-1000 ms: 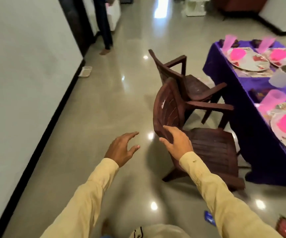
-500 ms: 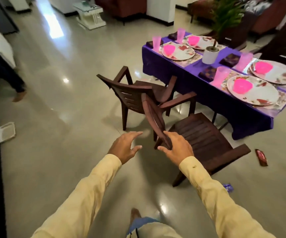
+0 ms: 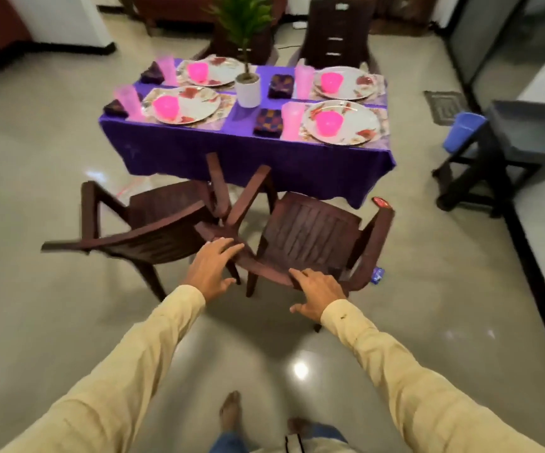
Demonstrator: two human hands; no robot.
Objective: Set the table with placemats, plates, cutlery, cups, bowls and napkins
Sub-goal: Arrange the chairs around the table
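The table (image 3: 232, 158) wears a purple cloth and carries four place settings. Each setting has a floral plate (image 3: 359, 122) on a placemat, a pink bowl (image 3: 166, 106) on the plate, a pink cup (image 3: 292, 120) and a dark folded napkin (image 3: 268, 122). I see no cutlery. A brown plastic chair (image 3: 307, 230) stands in front of the table with its back toward me. My right hand (image 3: 317, 295) grips the top edge of that back. The straight fingers of my left hand (image 3: 212, 266) touch the back's left end.
A second brown chair (image 3: 153, 237) stands close on the left, its armrest crossing the first chair's. A white potted plant (image 3: 247, 89) sits mid-table. Another chair (image 3: 336, 34) is behind the table. A dark stool (image 3: 493, 152) and blue bucket (image 3: 464, 130) stand right. Wrappers (image 3: 381, 202) lie on the floor.
The view has swung round until I face the table head-on. My right hand has kept hold of the chair back, and my left hand has come onto it.
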